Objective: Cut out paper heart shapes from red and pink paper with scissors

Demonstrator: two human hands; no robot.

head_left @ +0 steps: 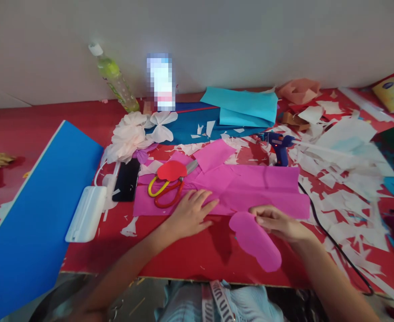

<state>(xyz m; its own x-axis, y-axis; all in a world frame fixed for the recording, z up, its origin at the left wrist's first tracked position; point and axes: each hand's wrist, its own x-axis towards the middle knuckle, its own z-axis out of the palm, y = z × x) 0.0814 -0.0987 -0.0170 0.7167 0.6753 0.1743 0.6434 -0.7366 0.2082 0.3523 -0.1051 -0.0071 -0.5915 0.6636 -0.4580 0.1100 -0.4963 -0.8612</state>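
Between the thumb and fingers of my right hand (pixel 273 221) is a pink paper cut-out (pixel 259 246) with a rounded, lobed outline, held by its upper edge over the red table. My left hand (pixel 193 212) lies with fingers spread at the lower edge of a large pink paper sheet (pixel 267 183). Just beyond that hand are scissors (pixel 170 197) with one yellow and one red handle loop. A red rounded paper piece (pixel 171 170) covers part of them. A smaller pink piece (pixel 214 154) rests on the large sheet.
A blue glue gun (pixel 279 145) lies behind the sheet, its black cord (pixel 327 237) running down the right. White paper scraps (pixel 337 192) cover the right side. At left are a blue board (pixel 42 214), white power bank (pixel 86 214), black phone (pixel 127 180), paper flowers (pixel 129 136) and a bottle (pixel 116 80).
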